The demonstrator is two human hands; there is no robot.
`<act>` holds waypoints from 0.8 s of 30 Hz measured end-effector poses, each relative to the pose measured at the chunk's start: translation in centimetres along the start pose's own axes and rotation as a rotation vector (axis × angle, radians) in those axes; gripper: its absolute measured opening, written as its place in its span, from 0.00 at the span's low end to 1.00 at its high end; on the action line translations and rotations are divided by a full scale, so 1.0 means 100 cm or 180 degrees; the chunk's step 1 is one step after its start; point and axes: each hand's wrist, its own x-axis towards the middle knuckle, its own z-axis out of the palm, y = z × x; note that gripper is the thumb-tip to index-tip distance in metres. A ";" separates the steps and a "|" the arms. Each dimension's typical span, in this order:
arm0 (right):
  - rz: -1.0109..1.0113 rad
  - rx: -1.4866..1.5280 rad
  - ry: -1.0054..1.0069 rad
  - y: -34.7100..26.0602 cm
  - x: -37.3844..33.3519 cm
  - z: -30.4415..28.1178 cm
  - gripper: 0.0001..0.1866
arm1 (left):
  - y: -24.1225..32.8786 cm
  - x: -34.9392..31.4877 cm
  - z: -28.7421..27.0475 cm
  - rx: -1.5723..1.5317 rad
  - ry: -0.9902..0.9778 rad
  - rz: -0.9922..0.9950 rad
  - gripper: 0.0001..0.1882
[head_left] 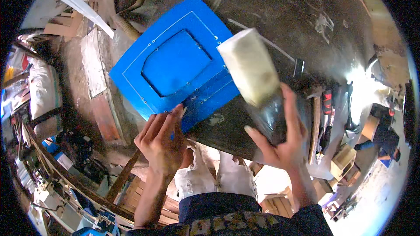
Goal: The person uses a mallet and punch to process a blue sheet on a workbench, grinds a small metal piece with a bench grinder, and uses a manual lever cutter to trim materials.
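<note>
1 fisheye view, from the wearer's head, facing down, near the blue panel (pixel 176 64)

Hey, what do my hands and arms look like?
The left hand and right hand are bare, without gloves. The forearms are uncovered too. A dark sleeve shows at right, part of a dark shirt with tan lettering.

white glare right | grainy | fisheye-bent edges | black corners

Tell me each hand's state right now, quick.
Left hand: fingers curled at the near edge of the blue panel; grip cannot be told.
Right hand: closed, holding a pale blocky object.
</note>
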 end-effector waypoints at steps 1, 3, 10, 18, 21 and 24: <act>-0.0395 -0.0131 0.0234 -0.004 -0.003 -0.004 0.52 | 0.001 0.001 0.000 0.0024 0.0038 0.0065 0.15; -0.0264 0.0116 0.0488 -0.008 -0.011 -0.005 0.53 | 0.001 0.002 -0.001 0.0035 0.0084 0.0127 0.15; 0.0421 0.0400 -0.0195 -0.009 0.003 0.012 0.46 | -0.002 -0.003 -0.001 -0.0068 -0.0047 0.0195 0.22; 0.0014 0.0378 0.0056 -0.014 0.002 0.017 0.47 | -0.003 0.000 -0.001 -0.0283 -0.0182 0.0121 0.20; -0.0528 0.0368 0.0485 -0.020 0.001 0.016 0.48 | -0.004 0.002 -0.002 -0.0210 -0.0208 0.0228 0.20; -0.0391 -0.0402 -0.0251 -0.009 0.000 0.031 0.46 | -0.003 0.003 -0.001 -0.0249 -0.0211 0.0188 0.19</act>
